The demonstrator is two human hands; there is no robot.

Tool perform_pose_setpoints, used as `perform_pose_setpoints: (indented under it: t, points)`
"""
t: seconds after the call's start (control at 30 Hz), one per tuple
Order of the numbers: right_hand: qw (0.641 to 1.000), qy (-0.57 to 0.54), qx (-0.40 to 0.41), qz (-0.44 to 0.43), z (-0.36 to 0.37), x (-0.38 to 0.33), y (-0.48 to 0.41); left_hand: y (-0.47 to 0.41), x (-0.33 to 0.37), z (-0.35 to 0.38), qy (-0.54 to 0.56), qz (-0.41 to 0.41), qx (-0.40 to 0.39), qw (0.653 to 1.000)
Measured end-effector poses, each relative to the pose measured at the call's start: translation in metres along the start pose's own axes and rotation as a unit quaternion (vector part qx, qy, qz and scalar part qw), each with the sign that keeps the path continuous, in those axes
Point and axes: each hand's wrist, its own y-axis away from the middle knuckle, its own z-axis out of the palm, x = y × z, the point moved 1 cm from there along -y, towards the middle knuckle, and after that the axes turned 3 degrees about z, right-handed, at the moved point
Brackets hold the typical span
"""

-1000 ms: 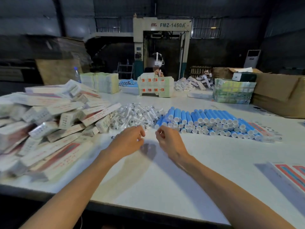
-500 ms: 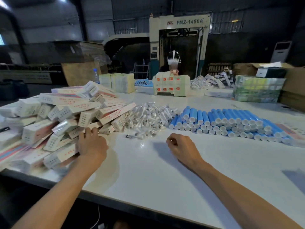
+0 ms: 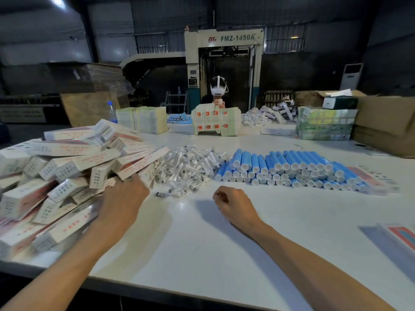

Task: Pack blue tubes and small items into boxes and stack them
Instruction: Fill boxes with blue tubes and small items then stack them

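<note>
The heap of long white cardboard boxes with red print lies straight ahead and to the left of the left hand, whose fingertips reach in against its near edge. Whether they grip a box cannot be told, since the back of the hand hides them. The boxes point every way, so no single axis holds.

The right hand rests on the white desk, curled in a loose fist; whether it pinches anything small cannot be told. It is the nearer hand to the blue plastic tubes with white caps, which lie ahead and to its right, long axes running away from the person, caps toward them.

Between the two piles sits the mound of small clear-wrapped white items.

Counts: one heap of boxes, one mound of small items, one stacked row of tubes — each several dozen, too many to count singly — plus one stray wrapped item lying apart.
</note>
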Motion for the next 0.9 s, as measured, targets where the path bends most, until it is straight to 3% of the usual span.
perform_pose_setpoints:
  t: [0.1,0.23,0.3,0.43,0.6,0.67,0.9]
  points:
    - [1.0,-0.009,0.003,0.005,0.001,0.001,-0.002,-0.008,0.008,-0.017,0.21,0.044,0.076,0.974]
    - [0.998,-0.056,0.017,0.027,-0.002,0.0,-0.003,-0.034,0.035,-0.036,0.465,0.046,0.103,0.878]
    - [0.993,-0.095,0.044,0.046,-0.01,-0.002,-0.007,-0.048,0.056,-0.04,0.576,0.031,0.07,0.814]
    - [0.976,-0.132,0.145,0.095,-0.043,0.003,-0.036,-0.066,0.093,-0.034,0.771,0.004,-0.021,0.636]
    - [0.96,-0.074,0.197,0.183,-0.078,0.03,-0.101,-0.065,0.113,-0.009,0.853,0.004,-0.053,0.519]
    - [0.964,-0.005,0.159,0.212,-0.079,0.042,-0.126,-0.064,0.114,-0.002,0.87,0.012,-0.065,0.488]
    - [0.958,0.136,0.036,0.248,-0.069,0.056,-0.165,-0.066,0.11,0.0,0.88,0.002,-0.06,0.47]
